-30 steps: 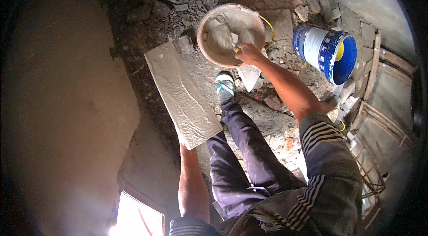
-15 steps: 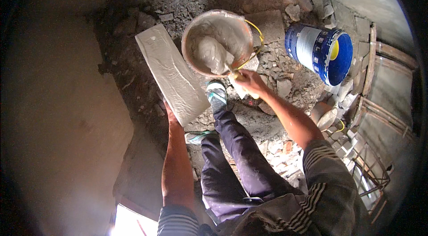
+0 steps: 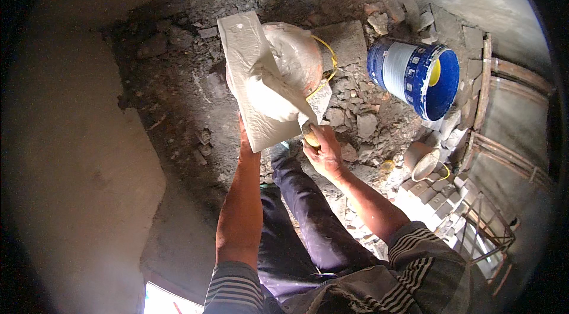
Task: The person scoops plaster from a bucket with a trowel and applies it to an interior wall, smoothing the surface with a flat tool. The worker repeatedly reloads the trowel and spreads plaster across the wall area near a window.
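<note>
A long rectangular board (image 3: 240, 41) coated in grey mortar is held up by my left hand (image 3: 246, 143) at its lower left edge, my fingers mostly hidden under it. My right hand (image 3: 323, 148) is closed round the yellowish handle of a trowel (image 3: 309, 135), whose blade is covered by a thick whitish lump of mortar (image 3: 269, 100) lying over the board. Behind the board stands a pinkish bucket (image 3: 314, 68) of wet mortar with a yellow handle, partly hidden by the board.
Broken rubble (image 3: 361, 124) covers the floor. A blue bucket (image 3: 441, 100) with something yellow inside lies tipped at the right, beyond it wooden poles (image 3: 487, 77). A small bucket (image 3: 425, 166) lies by stacked bricks (image 3: 432, 192). Plastered walls (image 3: 106, 195) enclose the spot; my feet stand below.
The board has risen rightward, now over the mortar bucket. My right hand has brought the loaded trowel out of the bucket onto the board.
</note>
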The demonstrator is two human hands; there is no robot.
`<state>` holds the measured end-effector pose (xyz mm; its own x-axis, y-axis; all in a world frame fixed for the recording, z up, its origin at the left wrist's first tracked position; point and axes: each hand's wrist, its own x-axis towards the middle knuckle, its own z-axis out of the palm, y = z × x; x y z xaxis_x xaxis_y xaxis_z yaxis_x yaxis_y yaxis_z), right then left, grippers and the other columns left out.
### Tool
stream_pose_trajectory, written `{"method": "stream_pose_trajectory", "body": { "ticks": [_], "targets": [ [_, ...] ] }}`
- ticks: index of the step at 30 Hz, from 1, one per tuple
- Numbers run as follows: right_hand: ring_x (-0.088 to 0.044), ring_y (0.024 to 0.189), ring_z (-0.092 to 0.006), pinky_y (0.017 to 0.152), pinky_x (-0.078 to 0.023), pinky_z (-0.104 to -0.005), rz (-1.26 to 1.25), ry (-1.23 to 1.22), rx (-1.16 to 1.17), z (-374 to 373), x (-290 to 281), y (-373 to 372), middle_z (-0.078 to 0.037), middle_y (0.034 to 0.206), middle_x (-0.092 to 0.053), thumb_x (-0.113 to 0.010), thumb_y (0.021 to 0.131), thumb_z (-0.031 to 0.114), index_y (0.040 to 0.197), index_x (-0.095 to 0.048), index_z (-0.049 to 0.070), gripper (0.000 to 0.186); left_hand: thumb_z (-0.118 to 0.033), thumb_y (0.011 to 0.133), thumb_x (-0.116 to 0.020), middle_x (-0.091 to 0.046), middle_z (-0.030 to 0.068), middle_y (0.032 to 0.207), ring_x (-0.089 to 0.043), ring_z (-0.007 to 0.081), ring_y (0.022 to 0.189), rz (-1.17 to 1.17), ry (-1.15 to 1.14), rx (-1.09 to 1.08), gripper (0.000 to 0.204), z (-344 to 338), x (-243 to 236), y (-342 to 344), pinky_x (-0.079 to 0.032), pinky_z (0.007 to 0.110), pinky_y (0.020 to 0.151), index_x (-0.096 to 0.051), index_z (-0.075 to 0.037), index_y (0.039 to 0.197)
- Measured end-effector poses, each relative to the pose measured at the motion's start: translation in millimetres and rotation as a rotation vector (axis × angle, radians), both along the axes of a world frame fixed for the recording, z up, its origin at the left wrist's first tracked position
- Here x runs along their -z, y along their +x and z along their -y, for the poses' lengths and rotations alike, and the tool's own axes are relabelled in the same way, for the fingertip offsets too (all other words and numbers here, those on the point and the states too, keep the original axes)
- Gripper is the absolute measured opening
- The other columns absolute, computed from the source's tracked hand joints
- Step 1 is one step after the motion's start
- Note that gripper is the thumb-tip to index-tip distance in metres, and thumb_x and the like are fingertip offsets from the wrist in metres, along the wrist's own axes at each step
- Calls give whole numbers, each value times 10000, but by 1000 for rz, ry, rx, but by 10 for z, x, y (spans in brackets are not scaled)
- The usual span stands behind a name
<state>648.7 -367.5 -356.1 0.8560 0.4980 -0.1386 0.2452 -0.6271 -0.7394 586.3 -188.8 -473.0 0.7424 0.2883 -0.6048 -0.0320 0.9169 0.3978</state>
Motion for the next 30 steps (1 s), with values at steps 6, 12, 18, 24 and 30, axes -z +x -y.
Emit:
{"method": "stream_pose_trajectory", "body": {
  "ticks": [6, 12, 18, 24, 30],
  "targets": [
    [-554, 871, -373, 728, -474, -428, 3, -9, -13, -90, 271, 7, -182, 954, -505, -673, 759, 3, 1108, -505, 39, 388, -444, 966, -430, -556, 125, 1222, -561, 261, 1103, 18, 77, 88, 545, -14, -43, -149, -499, 415, 918, -430, -40, 1331],
    [-523, 883, -372, 757, -441, -439, 100, -113, 122, -265, 617, 53, -185, 940, -504, -642, 808, 15, 1101, -507, 29, 323, -421, 964, -443, -563, 124, 1209, -569, 255, 1090, -27, 72, 126, 524, -57, -63, -363, -505, 410, 908, -439, -35, 1318],
    [-552, 1021, -361, 865, -456, -419, -88, -248, 257, -201, 848, 146, -195, 1063, -569, -648, 817, 57, 1396, -385, 61, 635, -398, 962, -456, -570, 122, 1197, -576, 250, 1076, -31, 79, 132, 504, -145, -60, -408, -511, 405, 898, -449, -29, 1305],
    [-556, 974, -390, 800, -475, -514, -69, -678, -26, 39, 1040, 476, -170, 1030, -579, -614, 848, 257, 1245, -527, 141, 423, -375, 961, -468, -577, 121, 1185, -584, 244, 1062, 1, 118, 144, 483, -219, -424, -479, -517, 400, 888, -458, -23, 1293],
    [-482, 1190, -261, 1002, -389, -404, -1241, 672, 207, -661, -222, 300, -127, 1294, -522, -543, 916, 401, 1300, -501, 64, 513, -351, 959, -481, -584, 119, 1172, -592, 239, 1049, 8, 315, 117, 463, -352, -1408, -695, -522, 396, 879, -468, -18, 1280]
  ]
}}
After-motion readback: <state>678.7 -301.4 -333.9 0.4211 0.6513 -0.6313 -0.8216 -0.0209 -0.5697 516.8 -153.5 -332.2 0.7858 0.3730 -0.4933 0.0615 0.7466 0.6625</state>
